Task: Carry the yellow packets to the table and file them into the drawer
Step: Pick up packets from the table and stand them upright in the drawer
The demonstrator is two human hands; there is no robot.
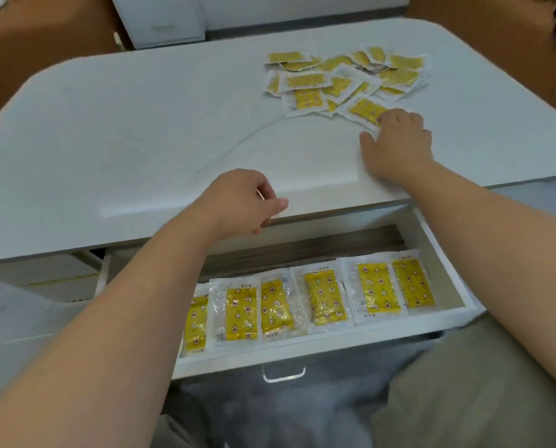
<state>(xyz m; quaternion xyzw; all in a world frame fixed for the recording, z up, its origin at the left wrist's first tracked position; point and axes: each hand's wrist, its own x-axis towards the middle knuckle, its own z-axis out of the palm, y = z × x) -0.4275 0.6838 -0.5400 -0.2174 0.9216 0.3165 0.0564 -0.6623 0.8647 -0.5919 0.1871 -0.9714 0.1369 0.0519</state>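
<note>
A loose heap of yellow packets (344, 80) lies on the far right of the white table (141, 124). My right hand (396, 140) rests palm down at the heap's near edge, fingertips on one packet (365, 111); no closed grasp shows. Below the table edge, the white drawer (302, 354) stands pulled out, with several yellow packets (322, 299) filed side by side in a row. My left hand (241, 202) hovers over the table's front edge above the drawer, fingers curled, with nothing visible in it.
A clear handle (283, 373) hangs from the drawer front, right above my lap. A white cabinet (160, 17) stands behind the table, and brown surfaces flank it at the far left and right.
</note>
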